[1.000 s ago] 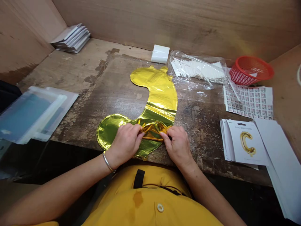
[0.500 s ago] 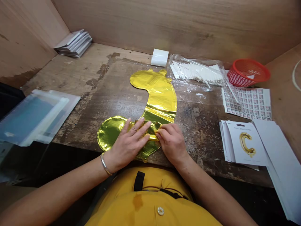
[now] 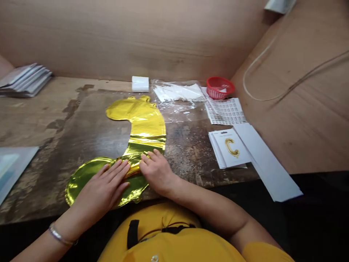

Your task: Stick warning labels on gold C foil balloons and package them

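Note:
A gold foil balloon [image 3: 148, 125], flat and curved like a letter C, lies on the worn wooden table with creases across its middle. Its near part carries a folded-over strip of foil. My left hand [image 3: 100, 187] lies flat on that near part, fingers stretched out and close together, pressing the foil down. At the right end of the strip, my right hand [image 3: 158, 174] has its fingers curled onto the foil, gripping the fold; the thumb is mostly hidden. Both hands are on the same balloon, a short gap apart.
On the right are printed balloon cards [image 3: 230, 149], long white card strips [image 3: 268, 163], a sticker sheet [image 3: 227, 112] and a red basket [image 3: 220, 87]. White straws [image 3: 178, 92] in clear plastic and a white roll [image 3: 140, 84] sit behind. Stacked packets [image 3: 25, 80] and plastic sleeves [image 3: 16, 169] lie left.
The view has swung right, shifting the table's contents leftward in the picture. My left fingers are closer together. My right hand has gone from a pinch at the strip's end to fingers curled over it.

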The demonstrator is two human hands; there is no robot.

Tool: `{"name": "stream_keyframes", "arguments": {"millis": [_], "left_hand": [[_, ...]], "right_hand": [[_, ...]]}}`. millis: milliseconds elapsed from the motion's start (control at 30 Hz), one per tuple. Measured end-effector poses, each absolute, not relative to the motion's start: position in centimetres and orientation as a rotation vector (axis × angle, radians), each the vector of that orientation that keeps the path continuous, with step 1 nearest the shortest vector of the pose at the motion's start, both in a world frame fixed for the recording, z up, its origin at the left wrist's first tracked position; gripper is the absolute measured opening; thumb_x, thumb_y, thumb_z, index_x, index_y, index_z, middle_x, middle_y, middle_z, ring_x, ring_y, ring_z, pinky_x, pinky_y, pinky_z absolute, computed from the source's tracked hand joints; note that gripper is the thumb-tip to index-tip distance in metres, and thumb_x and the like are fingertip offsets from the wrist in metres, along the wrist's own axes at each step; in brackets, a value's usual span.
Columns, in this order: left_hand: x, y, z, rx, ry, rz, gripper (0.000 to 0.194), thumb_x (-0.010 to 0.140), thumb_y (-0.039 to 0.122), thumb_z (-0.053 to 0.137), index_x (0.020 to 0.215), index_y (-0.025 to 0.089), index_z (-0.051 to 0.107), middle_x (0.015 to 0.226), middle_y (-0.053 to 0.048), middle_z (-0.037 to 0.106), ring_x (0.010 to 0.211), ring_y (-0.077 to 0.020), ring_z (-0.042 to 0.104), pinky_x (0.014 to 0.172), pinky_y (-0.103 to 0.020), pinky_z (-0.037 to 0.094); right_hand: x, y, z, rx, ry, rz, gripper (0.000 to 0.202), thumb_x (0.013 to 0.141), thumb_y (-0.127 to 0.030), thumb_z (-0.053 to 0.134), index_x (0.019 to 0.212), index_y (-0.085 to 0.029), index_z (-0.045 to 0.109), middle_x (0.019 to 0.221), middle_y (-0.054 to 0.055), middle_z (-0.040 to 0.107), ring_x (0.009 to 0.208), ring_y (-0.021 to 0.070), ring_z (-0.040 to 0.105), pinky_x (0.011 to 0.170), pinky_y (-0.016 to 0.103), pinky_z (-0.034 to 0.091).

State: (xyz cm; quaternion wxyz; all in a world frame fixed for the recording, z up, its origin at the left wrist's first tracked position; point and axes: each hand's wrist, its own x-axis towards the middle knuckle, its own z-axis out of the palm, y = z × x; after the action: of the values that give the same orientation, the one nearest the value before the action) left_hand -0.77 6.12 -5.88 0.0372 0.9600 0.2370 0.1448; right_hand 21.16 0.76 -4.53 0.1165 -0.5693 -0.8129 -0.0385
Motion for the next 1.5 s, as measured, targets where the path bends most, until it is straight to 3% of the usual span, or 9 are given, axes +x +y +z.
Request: {"name": "stream_keyframes", "arguments": {"millis": [133,233,400,567,767,1000,1167,1333,1500], "left_hand": [[-0.4,7.6,-3.4,3.039,0.662,0.574,0.028,0.094,0.026,0.040,0.110,0.027,0.063,0.107,-0.003,0.073,0.101,-0.0297,0.069,0.089,-0.052,0.053],[2.9,8.5,-1.0,2.993,0.692,0.780,0.019,0.092,0.023,0.048,0.101,0.023,0.064,0.096,-0.005,0.074,0.093,-0.0265,0.070,0.088,-0.045,0.055],[16.8,8.6,-1.0,2.856,0.436,0.847,0.045,0.091,0.019,0.046,0.136,0.012,0.044,0.138,-0.016,0.054,0.127,-0.0253,0.051,0.104,-0.042,0.044],[32.0,7.3,-2.5,2.884,-0.094,0.429,0.076,0.080,0.031,0.064,0.145,0.010,0.031,0.156,-0.019,0.026,0.144,-0.0335,0.022,0.115,-0.052,0.019],[37.0,7.0,-3.5,2.854,-0.215,0.413,0.039,0.088,0.039,0.054,0.118,0.015,0.060,0.120,-0.014,0.063,0.115,-0.0292,0.055,0.105,-0.047,0.031],[37.6,7.4,-3.4,2.811,-0.222,0.477,0.077,0.073,0.044,0.068,0.138,0.013,0.042,0.145,-0.020,0.040,0.130,-0.0323,0.042,0.105,-0.042,0.031],[38.7,7.3,-3.5,2.791,-0.178,0.447,0.045,0.086,0.036,0.054,0.124,0.013,0.056,0.123,-0.016,0.061,0.114,-0.0282,0.055,0.101,-0.041,0.035],[38.4,6.6,-2.8,2.745,-0.130,0.482,0.052,0.081,0.047,0.060,0.118,0.010,0.060,0.109,-0.018,0.063,0.105,-0.0305,0.057,0.098,-0.043,0.038],[38.9,5.1,-1.7,2.681,0.026,0.490,0.031,0.089,0.022,0.047,0.111,0.008,0.065,0.107,-0.018,0.064,0.097,-0.0285,0.063,0.087,-0.040,0.046]], "right_hand": [[23.1,-0.8,-2.5,-1.660,-2.274,-0.037,0.019,0.089,-0.011,0.048,0.081,-0.016,0.064,0.083,0.006,0.072,0.091,0.0215,0.065,0.105,0.042,0.040],[27.3,-4.4,0.1,-1.639,-1.890,0.011,0.025,0.091,-0.011,0.044,0.090,-0.019,0.067,0.088,0.005,0.073,0.090,0.0170,0.066,0.102,0.038,0.043],[35.2,-11.4,2.6,-1.637,-0.880,0.055,0.020,0.090,-0.033,0.057,0.098,-0.021,0.070,0.099,0.007,0.070,0.091,0.0210,0.066,0.083,0.037,0.055],[37.6,-15.5,3.9,-1.450,-0.414,0.016,0.029,0.068,-0.043,0.078,0.083,-0.020,0.072,0.082,0.002,0.071,0.076,0.0187,0.067,0.076,0.037,0.058],[38.0,-17.6,4.1,-1.489,-0.211,0.028,0.038,0.051,-0.038,0.087,0.078,-0.018,0.071,0.076,0.000,0.071,0.068,0.0147,0.066,0.066,0.030,0.057],[38.0,-16.0,3.0,-1.428,-0.192,0.066,0.037,0.051,-0.035,0.087,0.080,-0.017,0.072,0.079,0.002,0.072,0.074,0.0125,0.066,0.071,0.024,0.055],[37.5,-15.7,3.0,-1.425,-0.189,0.136,0.036,0.051,-0.034,0.088,0.079,-0.017,0.072,0.078,0.002,0.072,0.070,0.0135,0.065,0.067,0.026,0.056],[37.6,-15.1,3.4,-1.415,-0.189,0.132,0.036,0.051,-0.034,0.088,0.079,-0.017,0.072,0.078,0.002,0.072,0.070,0.0136,0.066,0.066,0.025,0.056],[37.1,-14.9,3.6,-1.395,-0.202,0.122,0.033,0.052,-0.033,0.087,0.077,-0.018,0.072,0.078,0.001,0.072,0.071,0.0120,0.066,0.067,0.023,0.056]]}}
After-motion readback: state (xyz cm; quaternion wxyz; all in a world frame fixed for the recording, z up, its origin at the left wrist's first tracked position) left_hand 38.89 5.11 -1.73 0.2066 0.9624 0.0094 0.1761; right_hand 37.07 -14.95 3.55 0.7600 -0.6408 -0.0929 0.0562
